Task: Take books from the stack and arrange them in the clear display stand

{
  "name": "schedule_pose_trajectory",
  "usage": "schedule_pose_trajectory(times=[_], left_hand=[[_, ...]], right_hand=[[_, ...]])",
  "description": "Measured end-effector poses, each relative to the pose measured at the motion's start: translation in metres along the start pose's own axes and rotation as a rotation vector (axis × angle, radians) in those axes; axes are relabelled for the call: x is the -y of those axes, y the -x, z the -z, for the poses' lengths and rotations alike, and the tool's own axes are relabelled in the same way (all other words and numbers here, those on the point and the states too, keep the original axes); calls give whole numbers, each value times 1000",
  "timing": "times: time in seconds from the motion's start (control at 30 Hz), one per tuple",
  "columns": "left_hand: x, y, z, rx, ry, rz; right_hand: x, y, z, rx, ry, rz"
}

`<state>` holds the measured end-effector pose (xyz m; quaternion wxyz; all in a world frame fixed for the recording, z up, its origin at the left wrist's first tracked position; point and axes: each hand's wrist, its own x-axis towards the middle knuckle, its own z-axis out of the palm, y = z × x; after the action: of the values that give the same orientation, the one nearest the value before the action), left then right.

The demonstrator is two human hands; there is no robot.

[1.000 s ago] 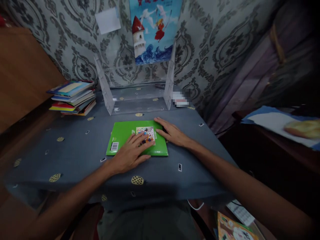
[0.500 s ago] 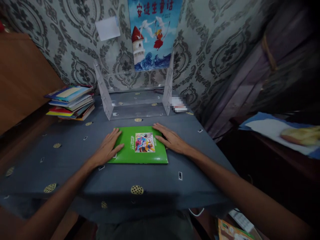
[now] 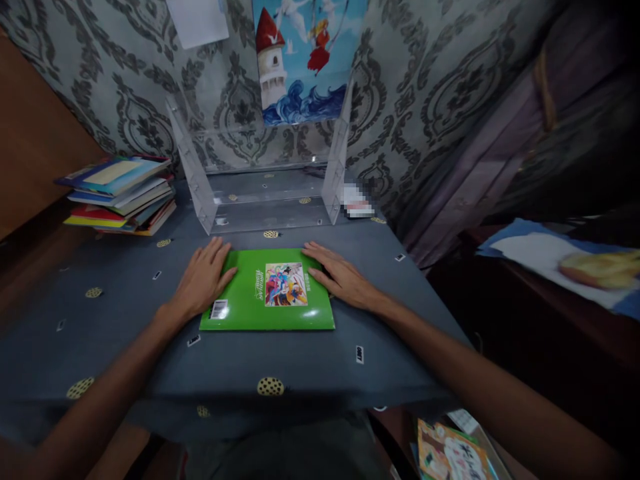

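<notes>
A green picture book (image 3: 245, 317) lies flat on the table, with a colourful illustration in the middle of its cover and a white barcode at its lower left corner. My left hand (image 3: 204, 277) rests at the book's left edge, fingers stretched out and thumb on the cover. My right hand (image 3: 343, 275) lies over the upper right edge, its fingers extended and the fingertips on the cover. Neither hand is closed around the book. Behind the book stands a clear acrylic rack (image 3: 270, 219) with stepped side panels.
A stack of books (image 3: 123, 197) sits at the table's back left. A blue fairy-tale poster (image 3: 310, 67) and a white sheet (image 3: 199, 20) are on the patterned wall. Papers (image 3: 545, 260) lie on a dark surface at right. Below the table's front edge is another book (image 3: 450, 453).
My view has tipped downward a little. The left hand has slid outward and away from me, uncovering the barcode. The right hand stays at the book's upper right edge.
</notes>
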<state>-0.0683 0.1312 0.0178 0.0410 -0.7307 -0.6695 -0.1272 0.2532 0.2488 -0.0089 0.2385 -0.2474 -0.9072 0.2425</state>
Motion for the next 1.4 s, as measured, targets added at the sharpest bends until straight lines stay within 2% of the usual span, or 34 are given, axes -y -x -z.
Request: schedule_pose_trajectory(times=[0.07, 0.2, 0.27, 0.37, 0.53, 0.73, 0.93, 1.03, 1.17, 1.3, 1.4], left_hand=[[-16, 7, 8, -20, -64, -122], [-52, 23, 16, 125, -38, -397], [-65, 28, 15, 166, -65, -444], [-71, 31, 9, 174, -144, -447], [-69, 34, 1, 114, -268, -530], [-78, 42, 8, -59, -333, -643], [-76, 26, 28, -162, -264, -638], [-72, 12, 43, -204, -113, -581], [-64, -1, 60, -278, 38, -472], [-54, -8, 69, -275, 111, -390], [-47, -12, 77, -247, 185, -306]], right_hand=[[-1, 1, 0, -6, -13, -6], [-2, 2, 1, -17, -50, -9], [-2, 2, 2, -19, -68, -8], [-4, 3, 2, -26, -87, -6], [-7, 3, 1, -25, -97, 0], [-5, 2, 2, -25, -133, -18], [-2, -3, 7, -44, -267, -102], [-4, -6, 12, -74, -371, -113], [-6, -12, 15, -79, -485, -56], [-2, -22, 7, -196, -509, -142], [8, -36, -1, -303, -642, -203]])
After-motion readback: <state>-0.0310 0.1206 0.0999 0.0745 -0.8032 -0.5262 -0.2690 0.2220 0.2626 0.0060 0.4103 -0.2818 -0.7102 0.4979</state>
